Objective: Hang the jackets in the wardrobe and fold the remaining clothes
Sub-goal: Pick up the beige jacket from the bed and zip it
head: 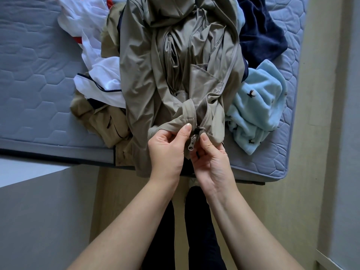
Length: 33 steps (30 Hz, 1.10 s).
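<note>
Both thumbs up: left hand [167, 148] and right hand [210, 154] in pinch grips at jacket [175, 75] zipper [191, 139]

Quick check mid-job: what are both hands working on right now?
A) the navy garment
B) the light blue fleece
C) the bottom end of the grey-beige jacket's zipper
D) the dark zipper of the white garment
C: the left hand and the right hand pinch the hem of the grey-beige jacket on either side of its zipper slider.
</note>
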Each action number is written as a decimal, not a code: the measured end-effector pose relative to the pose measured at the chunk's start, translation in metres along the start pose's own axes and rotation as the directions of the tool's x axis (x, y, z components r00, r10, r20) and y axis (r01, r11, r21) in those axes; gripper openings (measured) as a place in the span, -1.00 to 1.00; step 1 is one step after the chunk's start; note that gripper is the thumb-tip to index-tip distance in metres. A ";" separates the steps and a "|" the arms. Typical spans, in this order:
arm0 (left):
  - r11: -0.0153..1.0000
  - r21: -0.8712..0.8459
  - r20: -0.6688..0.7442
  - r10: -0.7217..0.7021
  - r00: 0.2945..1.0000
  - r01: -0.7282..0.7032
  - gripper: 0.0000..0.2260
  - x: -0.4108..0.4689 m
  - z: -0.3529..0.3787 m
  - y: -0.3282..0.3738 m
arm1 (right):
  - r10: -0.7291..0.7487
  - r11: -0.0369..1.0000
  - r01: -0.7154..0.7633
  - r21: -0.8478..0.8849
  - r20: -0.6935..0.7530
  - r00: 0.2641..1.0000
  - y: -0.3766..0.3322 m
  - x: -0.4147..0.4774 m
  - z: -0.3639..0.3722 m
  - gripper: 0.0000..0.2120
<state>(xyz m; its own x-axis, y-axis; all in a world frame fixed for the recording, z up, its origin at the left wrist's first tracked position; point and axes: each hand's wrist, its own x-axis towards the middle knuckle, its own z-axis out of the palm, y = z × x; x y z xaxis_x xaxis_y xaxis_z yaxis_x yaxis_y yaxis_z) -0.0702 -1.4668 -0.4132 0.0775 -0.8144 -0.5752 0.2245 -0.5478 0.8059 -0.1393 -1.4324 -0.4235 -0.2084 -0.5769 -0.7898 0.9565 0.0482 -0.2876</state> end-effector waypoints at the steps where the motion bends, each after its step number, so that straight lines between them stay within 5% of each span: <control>1: 1.000 0.010 0.012 0.010 1.000 -0.011 -0.91 0.000 0.000 0.000 | 0.000 1.000 0.000 0.002 0.000 1.000 -0.001 0.000 0.000 -0.83; 8: 0.971 0.213 0.129 0.085 0.988 -0.111 -0.90 0.003 -0.010 -0.003 | -0.021 0.999 0.022 0.036 -0.036 0.999 -0.005 0.001 0.002 -0.83; 19: 0.750 0.599 0.346 0.072 0.935 -0.279 -0.85 0.020 -0.025 -0.005 | -0.044 0.997 0.051 0.059 -0.115 0.992 -0.003 0.008 0.002 -0.85; 26: 0.840 0.513 0.371 -0.030 0.928 -0.178 -0.96 0.024 -0.025 -0.008 | -0.028 0.999 0.023 -0.042 -0.127 0.991 -0.004 0.004 -0.002 -0.84; 30: 0.743 0.585 0.400 0.083 0.913 -0.324 -0.93 0.023 -0.024 -0.013 | -0.025 1.000 0.023 -0.010 -0.180 0.983 -0.002 0.005 -0.008 -0.85; 33: 0.702 0.651 0.378 0.032 0.925 -0.290 -0.88 0.022 -0.027 -0.015 | 0.053 0.984 -0.091 -0.151 -0.241 0.969 -0.009 0.009 -0.014 -0.92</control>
<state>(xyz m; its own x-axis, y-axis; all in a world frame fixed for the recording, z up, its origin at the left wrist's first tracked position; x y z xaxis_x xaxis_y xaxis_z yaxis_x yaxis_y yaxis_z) -0.0453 -1.4715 -0.4422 -0.2887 -0.8434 -0.4531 -0.4970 -0.2725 0.8239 -0.1530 -1.4263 -0.4352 -0.2007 -0.3605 -0.9109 0.9296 0.2233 -0.2932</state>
